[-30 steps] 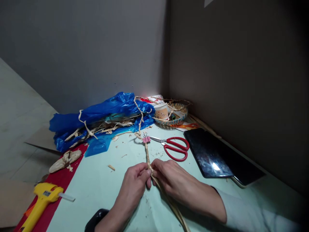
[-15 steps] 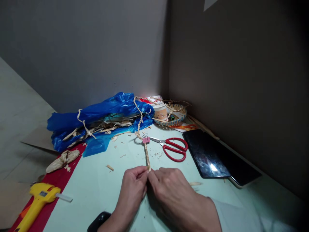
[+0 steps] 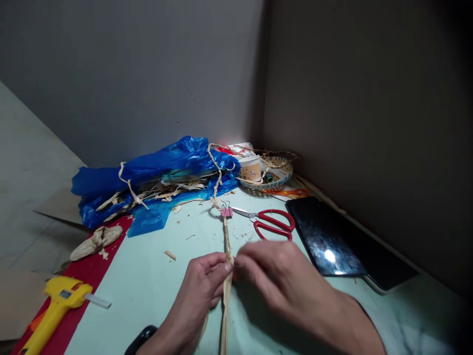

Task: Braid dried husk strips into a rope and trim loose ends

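Note:
A tan braided straw cord [image 3: 225, 237] runs down the pale green table from a pink binder clip [image 3: 226, 212] to my hands. My left hand [image 3: 201, 291] pinches the cord where the braid ends, thumb and forefinger closed on it. Loose flat straw strands [image 3: 225, 315] hang below that pinch toward me. My right hand [image 3: 281, 281] is just right of the pinch, motion-blurred, with fingertips at the strands; its grip is unclear.
Red-handled scissors [image 3: 271, 224] lie right of the clip, beside a dark tablet [image 3: 325, 241]. A blue plastic bag [image 3: 155, 182] with straw scraps sits at the back, by a woven tray [image 3: 273, 180] holding a paper cup [image 3: 249, 169]. A yellow glue gun [image 3: 55, 305] lies on red cloth, left.
The loose strands now hang straight toward me instead of trailing to the right. My right hand has lifted and shifted slightly right, blurred; my left hand keeps its pinch on the cord.

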Motion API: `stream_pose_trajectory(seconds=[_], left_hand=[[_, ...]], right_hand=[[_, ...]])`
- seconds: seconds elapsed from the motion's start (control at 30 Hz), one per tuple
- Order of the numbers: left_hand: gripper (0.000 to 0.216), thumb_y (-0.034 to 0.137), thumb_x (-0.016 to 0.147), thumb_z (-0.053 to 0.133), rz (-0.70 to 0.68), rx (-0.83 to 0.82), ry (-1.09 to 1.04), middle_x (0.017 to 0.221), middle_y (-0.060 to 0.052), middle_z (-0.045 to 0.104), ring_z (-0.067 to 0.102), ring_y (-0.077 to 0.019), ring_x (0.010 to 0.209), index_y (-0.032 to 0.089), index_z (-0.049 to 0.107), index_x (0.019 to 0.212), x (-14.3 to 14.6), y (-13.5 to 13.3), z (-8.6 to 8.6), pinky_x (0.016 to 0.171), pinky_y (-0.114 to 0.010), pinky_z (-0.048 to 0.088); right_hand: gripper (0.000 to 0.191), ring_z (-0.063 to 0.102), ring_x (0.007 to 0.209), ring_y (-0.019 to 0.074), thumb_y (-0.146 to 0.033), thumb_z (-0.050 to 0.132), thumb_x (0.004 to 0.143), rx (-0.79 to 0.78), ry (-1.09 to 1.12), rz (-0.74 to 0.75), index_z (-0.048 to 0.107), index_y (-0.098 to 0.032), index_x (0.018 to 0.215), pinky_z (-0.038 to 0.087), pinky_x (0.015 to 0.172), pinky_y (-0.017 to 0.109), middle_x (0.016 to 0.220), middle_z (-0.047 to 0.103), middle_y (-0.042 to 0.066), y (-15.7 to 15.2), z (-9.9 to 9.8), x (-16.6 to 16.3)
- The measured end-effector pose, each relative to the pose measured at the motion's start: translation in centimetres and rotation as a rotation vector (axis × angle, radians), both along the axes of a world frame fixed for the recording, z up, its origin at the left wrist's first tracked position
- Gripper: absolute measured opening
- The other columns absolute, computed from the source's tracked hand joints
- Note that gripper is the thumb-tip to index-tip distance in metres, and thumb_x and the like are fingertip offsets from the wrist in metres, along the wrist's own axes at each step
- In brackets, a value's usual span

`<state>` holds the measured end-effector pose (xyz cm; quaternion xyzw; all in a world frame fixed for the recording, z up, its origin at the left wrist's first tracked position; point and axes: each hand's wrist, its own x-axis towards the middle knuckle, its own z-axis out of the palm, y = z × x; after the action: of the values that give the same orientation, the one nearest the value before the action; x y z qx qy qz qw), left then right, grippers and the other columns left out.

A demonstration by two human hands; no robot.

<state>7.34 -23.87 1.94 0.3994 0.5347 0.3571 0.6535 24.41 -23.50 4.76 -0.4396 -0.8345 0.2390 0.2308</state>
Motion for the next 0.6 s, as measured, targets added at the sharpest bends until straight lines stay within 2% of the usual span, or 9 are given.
stream_pose_trajectory(seconds=[0.03,0.1,0.2,0.27,0.37,0.5,0.6], left_hand=[[0.021,0.032,0.084,0.062,-0.012,-0.002,-0.027,0.056,0.007,0.043,0.018,-0.0046,0.046,0.012,0.068,0.083,-0.1,0.0,0.0,0.043,-0.021,0.009],[0.021,0.032,0.084,0.063,-0.037,-0.005,-0.071,0.064,0.002,0.055,0.023,-0.0037,0.046,0.013,0.068,0.088,-0.3,0.1,0.0,0.044,-0.020,0.010],[0.025,0.035,0.081,0.066,-0.026,-0.026,-0.090,0.061,0.002,0.057,0.023,-0.0029,0.043,0.013,0.069,0.094,-0.3,0.2,-0.1,0.043,-0.019,0.011],[0.026,0.033,0.079,0.069,-0.007,-0.026,-0.100,0.061,0.002,0.058,0.026,-0.0026,0.042,0.013,0.069,0.095,-0.2,0.3,-0.4,0.043,-0.017,0.019],[0.023,0.032,0.077,0.072,-0.013,0.022,-0.122,0.068,0.000,0.065,0.034,-0.0027,0.043,0.014,0.067,0.090,0.0,0.2,-0.9,0.049,-0.017,0.033],[0.020,0.032,0.079,0.068,-0.015,0.103,-0.087,0.062,0.003,0.064,0.034,-0.0030,0.038,0.017,0.059,0.089,0.1,0.0,-1.4,0.042,-0.018,0.026],[0.022,0.029,0.081,0.065,0.029,0.124,0.036,0.058,0.005,0.063,0.042,-0.0063,0.043,0.021,0.051,0.097,0.3,-0.3,-1.1,0.046,-0.019,0.030]], right_hand=[[0.024,0.061,0.076,0.0181,-0.026,0.041,0.097,-0.020,0.050,-0.065,0.062,-0.020,0.087,0.043,0.068,0.029,0.080,0.067,0.004,0.6,0.1,0.3],[0.020,0.061,0.084,0.0199,-0.030,0.044,0.096,-0.169,0.123,-0.046,0.061,-0.019,0.092,0.042,0.072,0.030,0.086,0.067,0.004,1.5,-0.3,0.6],[0.022,0.060,0.070,0.0161,-0.033,0.044,0.096,-0.485,0.247,0.086,0.060,-0.018,0.089,0.042,0.063,0.026,0.075,0.064,0.001,2.3,-1.7,0.1],[0.021,0.058,0.065,0.0142,-0.030,0.046,0.095,-0.570,0.307,0.109,0.059,-0.018,0.085,0.041,0.061,0.025,0.072,0.062,0.000,2.4,-2.4,-0.4],[0.019,0.058,0.076,0.0159,-0.023,0.045,0.094,-0.532,0.301,0.117,0.060,-0.017,0.084,0.042,0.068,0.025,0.079,0.064,0.002,2.2,-2.4,-0.7],[0.021,0.058,0.078,0.0172,-0.025,0.041,0.097,-0.450,0.210,0.110,0.060,-0.019,0.090,0.041,0.070,0.027,0.081,0.065,0.002,1.7,-1.8,-0.1],[0.026,0.057,0.081,0.0166,-0.026,0.039,0.098,-0.396,0.179,0.096,0.061,-0.019,0.086,0.039,0.072,0.027,0.085,0.065,0.003,1.6,-1.7,0.1]])
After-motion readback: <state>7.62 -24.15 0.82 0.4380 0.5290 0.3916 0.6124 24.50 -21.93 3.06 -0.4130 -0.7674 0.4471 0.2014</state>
